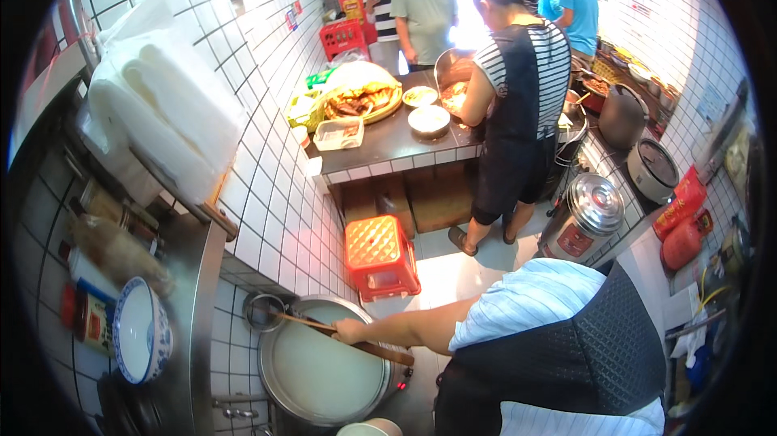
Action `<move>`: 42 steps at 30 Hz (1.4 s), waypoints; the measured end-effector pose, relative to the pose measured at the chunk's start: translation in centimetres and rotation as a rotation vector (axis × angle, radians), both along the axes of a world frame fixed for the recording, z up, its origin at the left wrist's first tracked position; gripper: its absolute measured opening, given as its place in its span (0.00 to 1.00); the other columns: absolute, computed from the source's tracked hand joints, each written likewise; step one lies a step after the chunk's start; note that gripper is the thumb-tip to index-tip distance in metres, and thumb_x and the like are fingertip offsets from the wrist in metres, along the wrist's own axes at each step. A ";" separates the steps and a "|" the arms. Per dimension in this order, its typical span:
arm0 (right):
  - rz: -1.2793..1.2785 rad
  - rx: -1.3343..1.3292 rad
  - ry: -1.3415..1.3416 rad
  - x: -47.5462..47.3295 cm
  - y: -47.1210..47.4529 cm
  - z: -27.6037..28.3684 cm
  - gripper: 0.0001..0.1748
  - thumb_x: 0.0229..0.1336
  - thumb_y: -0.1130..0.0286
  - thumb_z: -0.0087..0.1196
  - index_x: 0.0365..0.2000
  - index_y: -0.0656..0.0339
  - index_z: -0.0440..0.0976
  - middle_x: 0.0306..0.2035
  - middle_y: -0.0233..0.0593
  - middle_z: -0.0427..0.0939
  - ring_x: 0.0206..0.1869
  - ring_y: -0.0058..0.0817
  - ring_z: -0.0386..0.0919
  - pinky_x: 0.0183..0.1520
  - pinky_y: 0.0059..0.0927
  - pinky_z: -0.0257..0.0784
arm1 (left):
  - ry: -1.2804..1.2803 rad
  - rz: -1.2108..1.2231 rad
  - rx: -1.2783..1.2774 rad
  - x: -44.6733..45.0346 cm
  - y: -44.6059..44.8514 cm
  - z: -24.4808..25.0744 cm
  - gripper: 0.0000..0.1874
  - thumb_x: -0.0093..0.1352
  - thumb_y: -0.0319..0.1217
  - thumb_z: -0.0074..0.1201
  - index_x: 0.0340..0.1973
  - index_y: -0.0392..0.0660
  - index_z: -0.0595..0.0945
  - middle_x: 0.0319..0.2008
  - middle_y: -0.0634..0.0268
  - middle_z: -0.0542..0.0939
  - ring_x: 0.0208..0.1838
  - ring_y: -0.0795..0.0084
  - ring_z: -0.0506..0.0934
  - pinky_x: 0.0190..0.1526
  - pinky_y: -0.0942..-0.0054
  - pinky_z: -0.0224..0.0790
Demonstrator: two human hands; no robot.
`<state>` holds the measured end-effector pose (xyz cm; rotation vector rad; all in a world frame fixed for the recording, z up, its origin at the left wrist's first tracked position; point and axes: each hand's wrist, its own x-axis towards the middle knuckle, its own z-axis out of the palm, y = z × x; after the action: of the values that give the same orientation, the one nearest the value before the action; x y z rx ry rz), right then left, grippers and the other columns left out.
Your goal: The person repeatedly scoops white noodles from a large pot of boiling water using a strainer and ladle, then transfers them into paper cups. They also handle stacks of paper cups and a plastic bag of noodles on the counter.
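My right hand (348,331) reaches out over a large round metal pot (264,369) of cloudy pale liquid (328,372). Its fingers close on a thin wooden handle (308,321), which runs left to a round metal ladle or strainer (265,313) at the pot's far left rim. Under the hand, a flat wooden bar (388,352) lies across the pot. Whether the hand also grips this bar is unclear. Small red lights glow low on the pot's right side. My left hand is out of view.
A red plastic stool (376,248) stands just beyond the pot. On the left steel counter (203,290) sits a blue-and-white bowl (135,330). A co-worker (516,84) works at the far counter (388,153). To the right are a lidded metal urn (586,211) and a red gas cylinder (681,249).
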<state>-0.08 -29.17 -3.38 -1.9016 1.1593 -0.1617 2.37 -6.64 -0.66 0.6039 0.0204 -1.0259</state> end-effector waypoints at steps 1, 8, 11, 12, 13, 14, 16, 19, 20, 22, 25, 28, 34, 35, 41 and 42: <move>-0.031 0.007 -0.013 0.2 0.2 -0.5 0.20 0.49 0.56 0.48 0.37 0.60 0.71 0.32 0.52 0.74 0.38 0.47 0.73 0.42 0.41 0.67 | 0.007 -0.031 0.021 0.3 -1.0 -0.5 0.25 0.65 0.35 0.39 0.56 0.35 0.60 0.58 0.50 0.59 0.60 0.53 0.57 0.61 0.54 0.46; 0.244 -0.305 -0.110 -6.7 -2.1 -0.3 0.19 0.52 0.58 0.46 0.38 0.61 0.69 0.28 0.50 0.74 0.32 0.46 0.73 0.36 0.44 0.67 | 0.070 -0.270 0.071 0.4 -7.6 -1.0 0.25 0.65 0.35 0.39 0.55 0.35 0.60 0.58 0.51 0.60 0.60 0.53 0.58 0.61 0.55 0.47; 0.355 -0.365 -0.145 -15.6 -2.4 1.2 0.17 0.53 0.59 0.45 0.38 0.60 0.67 0.24 0.49 0.73 0.27 0.47 0.72 0.31 0.45 0.66 | 0.082 -0.363 0.078 -0.6 -10.5 -0.8 0.25 0.65 0.35 0.39 0.55 0.35 0.61 0.57 0.51 0.60 0.60 0.54 0.58 0.61 0.55 0.47; 0.342 -0.379 -0.160 -19.0 -2.4 1.5 0.17 0.53 0.59 0.45 0.39 0.59 0.66 0.24 0.48 0.74 0.27 0.47 0.72 0.31 0.44 0.66 | 0.082 -0.391 0.082 -1.0 -11.4 -0.8 0.25 0.65 0.35 0.39 0.55 0.35 0.61 0.57 0.51 0.60 0.60 0.54 0.58 0.61 0.55 0.47; 0.340 -0.395 -0.197 -22.2 -2.4 1.7 0.17 0.53 0.59 0.46 0.40 0.59 0.66 0.24 0.47 0.74 0.27 0.46 0.73 0.31 0.43 0.67 | 0.082 -0.412 0.087 -1.5 -12.3 -0.8 0.25 0.65 0.35 0.39 0.55 0.35 0.61 0.57 0.51 0.60 0.60 0.54 0.58 0.61 0.55 0.47; 0.313 -0.382 -0.141 -25.4 -2.6 1.9 0.17 0.53 0.59 0.46 0.40 0.58 0.66 0.25 0.46 0.74 0.27 0.46 0.73 0.30 0.42 0.67 | 0.082 -0.430 0.091 -2.1 -13.3 -0.8 0.25 0.65 0.35 0.39 0.55 0.35 0.61 0.57 0.51 0.60 0.60 0.54 0.58 0.61 0.55 0.47; 0.249 -0.326 -0.078 -31.1 -3.3 2.1 0.17 0.52 0.59 0.47 0.40 0.57 0.67 0.25 0.44 0.76 0.28 0.44 0.74 0.30 0.41 0.67 | 0.080 -0.460 0.105 -3.4 -15.4 -0.6 0.25 0.65 0.35 0.39 0.55 0.35 0.61 0.57 0.51 0.61 0.60 0.54 0.58 0.61 0.55 0.48; 0.116 -0.270 0.006 -37.7 -5.1 1.6 0.16 0.52 0.59 0.48 0.40 0.56 0.68 0.25 0.40 0.77 0.28 0.41 0.74 0.30 0.39 0.68 | 0.077 -0.489 0.120 -5.9 -19.5 -0.4 0.25 0.65 0.36 0.39 0.55 0.35 0.61 0.57 0.52 0.61 0.60 0.54 0.59 0.61 0.55 0.48; 0.087 -0.295 0.003 -39.6 -5.7 1.4 0.16 0.52 0.59 0.48 0.38 0.56 0.68 0.25 0.40 0.77 0.28 0.41 0.74 0.30 0.39 0.68 | 0.078 -0.491 0.124 -6.9 -21.0 -0.4 0.25 0.65 0.36 0.39 0.55 0.35 0.61 0.57 0.52 0.61 0.60 0.54 0.59 0.61 0.55 0.48; -0.013 -0.311 0.016 -42.8 -7.0 0.5 0.14 0.51 0.59 0.48 0.36 0.56 0.70 0.24 0.41 0.76 0.27 0.41 0.74 0.30 0.39 0.68 | 0.084 -0.476 0.132 -8.3 -23.1 -0.5 0.25 0.65 0.36 0.39 0.55 0.35 0.61 0.57 0.52 0.61 0.59 0.54 0.59 0.61 0.55 0.48; -0.153 -0.341 0.005 -47.4 -8.7 -0.8 0.12 0.50 0.60 0.48 0.33 0.55 0.72 0.23 0.41 0.76 0.25 0.41 0.74 0.29 0.40 0.68 | 0.125 -0.434 0.124 -9.8 -26.0 -0.6 0.25 0.65 0.36 0.39 0.55 0.35 0.62 0.57 0.52 0.62 0.59 0.55 0.59 0.61 0.55 0.48; -0.282 -0.267 0.051 -51.5 -9.5 -1.6 0.12 0.50 0.61 0.49 0.33 0.55 0.73 0.25 0.43 0.76 0.27 0.41 0.74 0.31 0.38 0.69 | 0.205 -0.391 0.084 -10.7 -29.9 -0.1 0.25 0.65 0.36 0.39 0.54 0.36 0.62 0.56 0.52 0.62 0.59 0.55 0.60 0.61 0.56 0.48; -0.477 -0.062 0.175 -56.8 -8.3 -2.6 0.12 0.48 0.63 0.50 0.33 0.58 0.74 0.28 0.44 0.76 0.31 0.44 0.74 0.36 0.39 0.69 | 0.162 -0.682 0.129 -15.1 -48.2 -2.7 0.22 0.66 0.31 0.34 0.55 0.37 0.61 0.56 0.51 0.62 0.58 0.53 0.61 0.58 0.53 0.54; -0.486 -0.046 0.211 -57.4 -8.0 -2.7 0.12 0.48 0.64 0.51 0.32 0.59 0.73 0.28 0.45 0.76 0.31 0.44 0.74 0.36 0.40 0.69 | 0.105 -0.723 0.111 -16.0 -51.3 -3.8 0.22 0.66 0.32 0.34 0.54 0.36 0.62 0.56 0.50 0.63 0.57 0.53 0.63 0.56 0.54 0.58; -0.818 0.133 0.192 -57.9 -5.8 -2.2 0.11 0.48 0.68 0.51 0.31 0.64 0.72 0.23 0.45 0.76 0.25 0.42 0.75 0.30 0.36 0.70 | 0.034 -0.696 0.334 -20.4 -68.3 -10.5 0.13 0.65 0.33 0.41 0.43 0.41 0.71 0.46 0.60 0.73 0.48 0.66 0.71 0.52 0.63 0.62; -0.914 0.172 0.179 -57.5 -5.5 -1.9 0.10 0.48 0.69 0.51 0.31 0.64 0.72 0.20 0.45 0.75 0.22 0.37 0.75 0.27 0.34 0.70 | 0.124 -0.656 0.391 -21.3 -70.6 -11.3 0.14 0.66 0.34 0.39 0.45 0.42 0.71 0.47 0.60 0.72 0.50 0.64 0.70 0.53 0.60 0.61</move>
<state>-57.53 -34.64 -5.25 -1.1332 2.0257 -0.3734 -18.93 -77.23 -12.00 0.9322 0.1416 -1.7173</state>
